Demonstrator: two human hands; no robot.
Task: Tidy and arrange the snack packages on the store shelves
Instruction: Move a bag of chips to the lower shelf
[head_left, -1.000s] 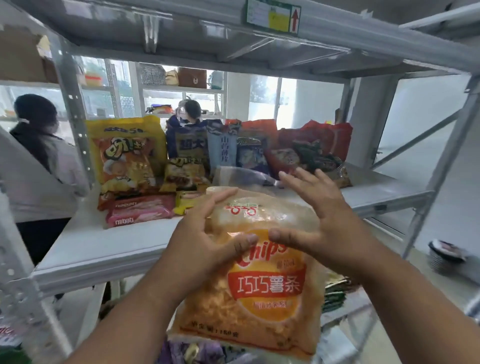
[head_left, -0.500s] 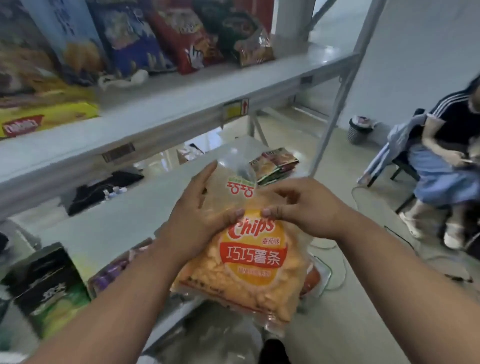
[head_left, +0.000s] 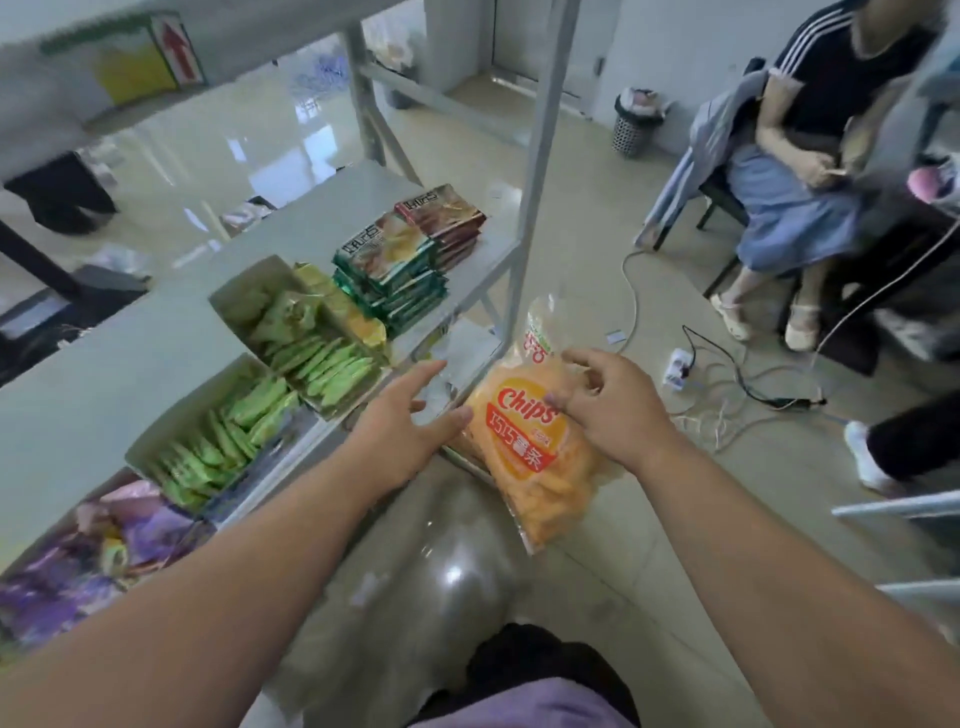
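Right hand, fingers curled, pinches the upper part of the orange chips bag, which hangs tilted off the shelf's front corner, over bare floor. Left hand, fingers extended and relaxed, has its fingertips at the bag's left edge; contact cannot be told. Just left of the left hand, two open boxes of green packets sit at the front edge of the shelf. Beyond the hands, stacked green packages lie near the upright post. Right of the right hand, cables cross the floor.
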